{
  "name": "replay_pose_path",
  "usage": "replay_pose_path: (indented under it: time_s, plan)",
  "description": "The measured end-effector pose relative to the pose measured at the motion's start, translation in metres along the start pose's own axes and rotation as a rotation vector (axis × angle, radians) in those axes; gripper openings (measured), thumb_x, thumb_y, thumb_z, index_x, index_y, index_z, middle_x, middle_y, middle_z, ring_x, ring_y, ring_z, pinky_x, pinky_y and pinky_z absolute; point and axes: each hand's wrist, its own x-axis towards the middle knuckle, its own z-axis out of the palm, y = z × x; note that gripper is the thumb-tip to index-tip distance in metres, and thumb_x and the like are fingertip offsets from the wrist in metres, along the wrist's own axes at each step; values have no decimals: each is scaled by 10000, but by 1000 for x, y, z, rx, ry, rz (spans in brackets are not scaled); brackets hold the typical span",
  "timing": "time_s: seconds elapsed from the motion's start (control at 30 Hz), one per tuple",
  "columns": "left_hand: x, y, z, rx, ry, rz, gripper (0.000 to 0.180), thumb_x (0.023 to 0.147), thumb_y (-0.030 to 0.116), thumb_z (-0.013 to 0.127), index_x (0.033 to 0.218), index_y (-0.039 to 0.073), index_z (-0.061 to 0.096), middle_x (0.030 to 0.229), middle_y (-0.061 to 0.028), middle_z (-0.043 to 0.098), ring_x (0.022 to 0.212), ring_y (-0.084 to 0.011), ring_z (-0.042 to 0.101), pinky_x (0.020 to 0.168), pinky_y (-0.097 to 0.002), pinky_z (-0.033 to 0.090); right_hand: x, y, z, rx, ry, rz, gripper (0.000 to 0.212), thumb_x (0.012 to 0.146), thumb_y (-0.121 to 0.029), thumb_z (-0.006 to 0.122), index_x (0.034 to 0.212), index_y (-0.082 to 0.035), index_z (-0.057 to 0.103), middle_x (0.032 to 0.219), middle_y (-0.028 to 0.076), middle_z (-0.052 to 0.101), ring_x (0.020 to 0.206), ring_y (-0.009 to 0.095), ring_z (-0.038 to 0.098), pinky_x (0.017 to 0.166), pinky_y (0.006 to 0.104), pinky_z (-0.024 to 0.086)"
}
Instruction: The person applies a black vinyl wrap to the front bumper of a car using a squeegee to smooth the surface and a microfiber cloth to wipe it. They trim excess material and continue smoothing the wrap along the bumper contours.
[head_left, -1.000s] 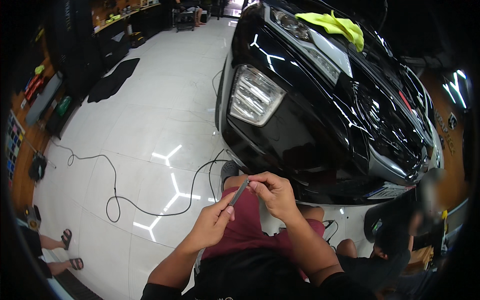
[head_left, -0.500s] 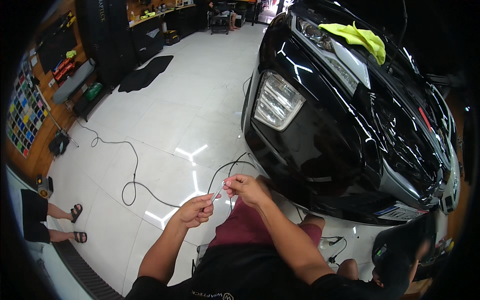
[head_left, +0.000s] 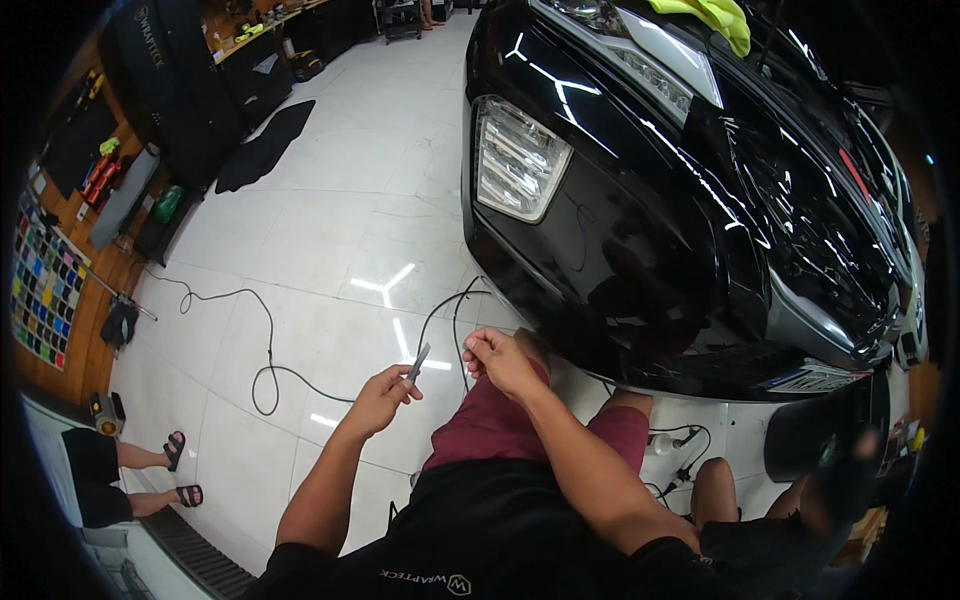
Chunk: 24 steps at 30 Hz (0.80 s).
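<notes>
We hold a slim grey tool (head_left: 418, 363) in our left hand (head_left: 382, 402), its lower end pinched between the thumb and fingers, its free end slanting upward and slightly to the right. The tool is in the air in front of us, left of our burgundy shorts (head_left: 475, 432), with the pale tiled floor (head_left: 240, 235) behind it. Our right hand (head_left: 498, 364) is near the tool but apart from it; its fingers are curled and drawn together against the thumb, and we cannot tell whether anything tiny sits between them.

Ahead of us and to the right stands a black car (head_left: 640, 210), with a clear-lensed lamp (head_left: 522, 160) at its near corner and a yellow-green cloth (head_left: 715, 18) draped over its front. A dark cable (head_left: 268, 330) loops across the floor on our left and up to the car. Farther off lies a black mat (head_left: 265, 147), near a long table (head_left: 257, 42). At our lower right, a co-worker (head_left: 790, 535) in dark clothes sits low beside a black bin (head_left: 795, 440); at our lower left, another person's sandals (head_left: 176, 450) rest on the tiles.
</notes>
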Motion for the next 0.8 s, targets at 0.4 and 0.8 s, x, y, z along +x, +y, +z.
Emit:
replay_pose_path:
  time_s: [0.4,0.8]
  plan:
    - [23,68,21,-770,210,172,115,979,84,627,1071,24,591,971,-92,658,889,-195,687,801,-362,592,-27,-28,11,-248,-34,-11,218,983,-236,654,984,-18,646,775,27,622,633,102,582,533,274,483]
    - [7,62,-16,-896,366,248,99,997,98,599,1089,64,586,973,-88,687,887,-200,709,772,-354,612,-14,-57,38,-649,-49,-313,315,988,-294,595,1052,-3,696,784,152,662,714,314,618,733,417,505]
